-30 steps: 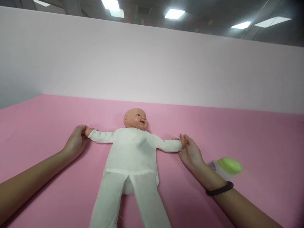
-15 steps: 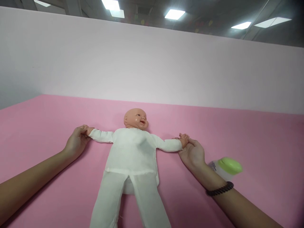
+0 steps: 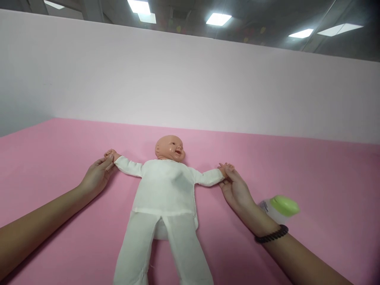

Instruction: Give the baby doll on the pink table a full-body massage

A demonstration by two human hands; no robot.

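A baby doll (image 3: 166, 190) with a bald plastic head and a white cloth body lies on its back on the pink tabletop (image 3: 71, 150). Its arms stretch out to both sides, and its feet are cut off by the lower edge of the view. My left hand (image 3: 97, 177) pinches the doll's hand on the left, thumb on top. On the other side, my right hand (image 3: 237, 190) is closed on the doll's other hand, with the thumb over its wrist. Some of my fingertips are hidden under the doll's hands.
Beyond my right forearm lies a bottle (image 3: 280, 208) with a light green cap, partly hidden by the arm. A white partition (image 3: 190, 83) rises along the back of the table. A black coiled band (image 3: 271, 234) circles my right wrist.
Both doll arms have swung slightly up toward the head. My right hand has shifted up and inward with its grip, and my left thumb now shows on the doll's wrist.
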